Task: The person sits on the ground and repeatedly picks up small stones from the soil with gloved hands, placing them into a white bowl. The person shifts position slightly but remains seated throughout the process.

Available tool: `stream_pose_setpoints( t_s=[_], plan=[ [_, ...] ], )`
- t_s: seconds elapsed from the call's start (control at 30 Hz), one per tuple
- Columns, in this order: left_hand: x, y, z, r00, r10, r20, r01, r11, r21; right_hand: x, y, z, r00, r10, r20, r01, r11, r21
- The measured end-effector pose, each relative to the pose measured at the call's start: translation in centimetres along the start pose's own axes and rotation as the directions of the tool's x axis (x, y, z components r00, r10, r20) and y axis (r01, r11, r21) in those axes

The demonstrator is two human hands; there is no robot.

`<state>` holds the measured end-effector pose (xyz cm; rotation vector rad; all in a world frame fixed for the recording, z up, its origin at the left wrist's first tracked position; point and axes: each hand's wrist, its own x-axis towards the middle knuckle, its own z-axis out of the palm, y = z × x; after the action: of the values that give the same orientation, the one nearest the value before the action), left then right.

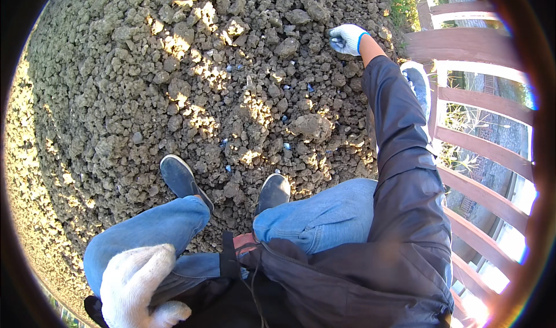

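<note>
My right hand [344, 40], in a whitish knit glove with a blue cuff, reaches out to the cloddy soil [130, 71] at the upper right. Its fingers are curled down at the soil, and whatever may be inside them is hidden. Down at the lower left, my left hand [134, 284] wears a white knit glove and is beside my bent knee [143, 228]. The thumb stands apart from the bent fingers, with nothing seen between them. Small blue and whitish bits [286, 146] lie scattered over the soil between my feet and my right hand.
My dark slip-on shoes [184, 176] stand on the clods. A reddish-brown slatted fence [464, 45] runs along the right side, with grass [402, 2] at its foot. Close to it, partly behind my sleeve, is a blue-grey shoe-like item [418, 82]. A large clod [311, 126] lies mid-right.
</note>
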<state>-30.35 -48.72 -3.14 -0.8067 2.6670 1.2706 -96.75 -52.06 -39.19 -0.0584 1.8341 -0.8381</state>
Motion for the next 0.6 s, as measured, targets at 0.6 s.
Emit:
stream_pose_setpoints(
  t_s=[0.6],
  plan=[
    [0.1, 0.5, 0.3, 1.000, 0.023, 0.004, -0.024, 0.999, 0.027, -1.5, -0.3, 3.8, 0.947, -0.277, 0.165, 0.300, 0.943, -0.143]
  ],
)
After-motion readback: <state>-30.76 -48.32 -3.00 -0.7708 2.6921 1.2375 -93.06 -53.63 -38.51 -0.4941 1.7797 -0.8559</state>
